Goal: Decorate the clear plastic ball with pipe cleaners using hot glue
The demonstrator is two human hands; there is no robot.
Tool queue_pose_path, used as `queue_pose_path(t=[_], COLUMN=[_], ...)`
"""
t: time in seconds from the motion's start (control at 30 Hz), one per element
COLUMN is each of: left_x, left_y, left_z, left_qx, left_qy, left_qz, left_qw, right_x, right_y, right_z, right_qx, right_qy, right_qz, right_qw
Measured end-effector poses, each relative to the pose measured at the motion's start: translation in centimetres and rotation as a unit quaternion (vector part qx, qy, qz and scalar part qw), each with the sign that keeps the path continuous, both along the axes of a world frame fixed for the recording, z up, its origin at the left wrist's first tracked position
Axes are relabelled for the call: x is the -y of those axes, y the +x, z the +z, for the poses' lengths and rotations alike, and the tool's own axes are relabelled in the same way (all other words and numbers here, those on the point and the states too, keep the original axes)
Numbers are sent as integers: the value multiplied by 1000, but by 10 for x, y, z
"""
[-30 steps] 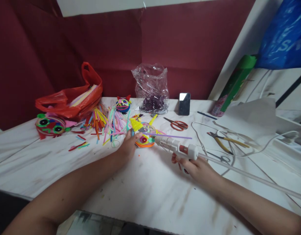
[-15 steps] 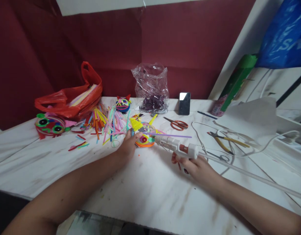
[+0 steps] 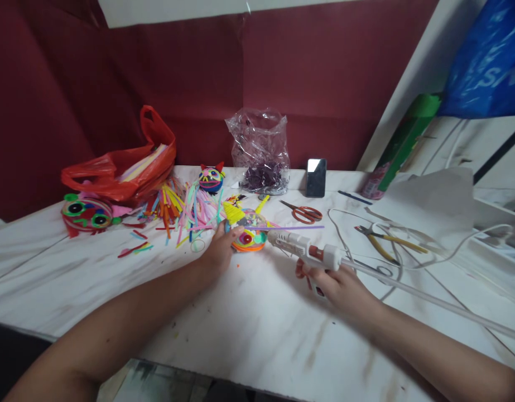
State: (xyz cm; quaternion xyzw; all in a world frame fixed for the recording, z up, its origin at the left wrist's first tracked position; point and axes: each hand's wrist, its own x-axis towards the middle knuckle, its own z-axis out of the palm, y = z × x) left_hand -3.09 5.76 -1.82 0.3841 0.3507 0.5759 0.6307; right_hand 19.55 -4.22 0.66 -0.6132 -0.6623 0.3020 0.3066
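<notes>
My left hand (image 3: 224, 244) is closed on the left side of a round craft face (image 3: 249, 241), decorated with colored strips, a red eye and a yellow tuft. A purple pipe cleaner (image 3: 297, 228) sticks out to the right across its top. My right hand (image 3: 330, 281) grips a white hot glue gun (image 3: 299, 247) by its handle. The gun's nozzle points left, right beside the craft face; whether it touches, I cannot tell. A long translucent glue stick (image 3: 428, 304) runs out of the gun's back past my right forearm.
Bunches of pipe cleaners (image 3: 201, 209), a red plastic bag (image 3: 115, 173) and two finished-looking craft faces (image 3: 87, 215) (image 3: 211, 178) lie at left. Scissors (image 3: 303, 212), a phone (image 3: 316, 178) and a clear bag (image 3: 261, 156) stand behind. Pliers (image 3: 380, 243) and a white cord (image 3: 338, 229) lie right.
The glue gun's nozzle has shifted slightly right, and the pipe cleaner's free end has moved slightly left. Both hands keep their grips.
</notes>
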Motion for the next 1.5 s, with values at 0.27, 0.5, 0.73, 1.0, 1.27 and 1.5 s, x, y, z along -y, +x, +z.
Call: queue_pose_path(t=[0.27,0.5,0.73,1.0,1.27,1.5], left_x=[0,-13,-12,-6,1,4], left_y=[0,-11,-11,-5,-1,1], left_z=[1,6,4,2,5,1], left_qx=[32,34,34,36,27,22], left_qy=[15,4,-1,3,-9,14], left_qz=[1,42,42,42,36,11], left_qw=[999,999,999,998,999,1000], right_x=[-1,-22,-40,-36,-22,-42], right_y=[7,26,34,39,24,-19], right_z=[-4,-8,-22,-15,-2,7], right_qx=[41,339,467,462,325,310], right_qy=[91,249,188,141,451,463], right_qz=[30,68,10,51,159,127], right_qw=[995,905,864,874,816,820])
